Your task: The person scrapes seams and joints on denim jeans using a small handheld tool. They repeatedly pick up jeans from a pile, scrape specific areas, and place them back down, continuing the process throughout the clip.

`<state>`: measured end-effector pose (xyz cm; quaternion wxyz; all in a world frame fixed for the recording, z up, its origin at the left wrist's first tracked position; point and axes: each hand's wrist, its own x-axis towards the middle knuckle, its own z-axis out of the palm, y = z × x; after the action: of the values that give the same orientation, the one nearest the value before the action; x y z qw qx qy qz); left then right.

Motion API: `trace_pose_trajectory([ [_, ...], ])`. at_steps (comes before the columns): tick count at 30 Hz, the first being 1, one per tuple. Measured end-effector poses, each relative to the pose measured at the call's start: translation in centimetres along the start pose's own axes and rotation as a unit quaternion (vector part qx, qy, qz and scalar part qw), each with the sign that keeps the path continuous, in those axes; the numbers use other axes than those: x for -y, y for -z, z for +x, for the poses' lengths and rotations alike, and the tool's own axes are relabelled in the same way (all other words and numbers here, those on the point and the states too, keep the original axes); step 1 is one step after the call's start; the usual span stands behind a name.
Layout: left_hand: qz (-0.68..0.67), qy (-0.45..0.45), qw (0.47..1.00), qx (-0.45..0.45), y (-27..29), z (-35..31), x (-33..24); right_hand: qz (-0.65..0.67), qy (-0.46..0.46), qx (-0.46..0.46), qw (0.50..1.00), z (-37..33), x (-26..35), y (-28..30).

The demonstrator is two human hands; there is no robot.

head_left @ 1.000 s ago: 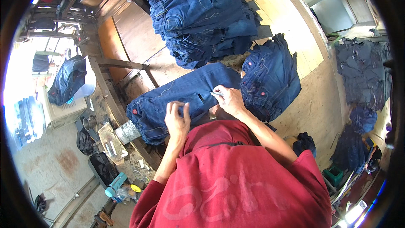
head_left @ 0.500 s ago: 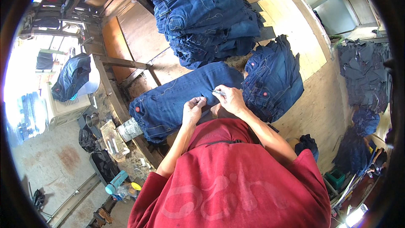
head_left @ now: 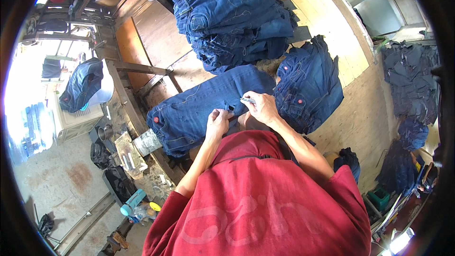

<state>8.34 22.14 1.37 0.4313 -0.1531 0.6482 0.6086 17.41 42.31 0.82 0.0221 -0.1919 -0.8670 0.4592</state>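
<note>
A pair of dark blue jeans (head_left: pixel 194 99) is stretched lengthwise over a pale cylindrical form (head_left: pixel 147 143), whose end pokes out at the left. At the jeans' near edge, my left hand (head_left: pixel 218 123) has its fingers closed on the denim. Just beyond its fingertips, a small dark hole (head_left: pixel 231 107) with frayed edges shows in the cloth. My right hand (head_left: pixel 263 107) pinches a small flat silvery tool, blade-like (head_left: pixel 247 100), its tip just over the fabric right of the hole. The tool's exact kind is too small to make out.
A tall pile of jeans (head_left: pixel 232 14) stands ahead, and a smaller heap of jeans (head_left: pixel 308 85) lies to the right of my right hand. A wooden beam (head_left: pixel 125 97) and a cluttered bench (head_left: pixel 128 154) are at left. Dark garments (head_left: pixel 410 80) lie far right.
The dark hole in the denim now shows beside my left fingertips. My right hand has shifted slightly right and away from the left, still pinching the tool.
</note>
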Motion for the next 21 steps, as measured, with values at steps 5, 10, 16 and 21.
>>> trace_pose_trajectory([
  [5, -0.049, 0.049, 0.997, 0.041, 1.3, -1.8, -0.2, 0.015, -0.006, -0.003, 1.000, -0.3, -0.2, -0.6],
  [10, 0.034, 0.061, 0.998, 0.002, -0.4, -1.2, -2.9, 0.019, 0.020, -0.015, 1.000, -0.3, -0.1, -0.5],
  [16, 0.154, -0.019, 0.988, 0.005, -1.7, -1.4, -3.9, 0.008, 0.015, 0.010, 1.000, -0.2, 0.5, 0.6],
  [21, 0.090, 0.038, 0.995, -0.023, -1.3, -1.5, -3.0, 0.027, 0.030, -0.002, 0.999, -0.3, 0.6, 0.4],
])
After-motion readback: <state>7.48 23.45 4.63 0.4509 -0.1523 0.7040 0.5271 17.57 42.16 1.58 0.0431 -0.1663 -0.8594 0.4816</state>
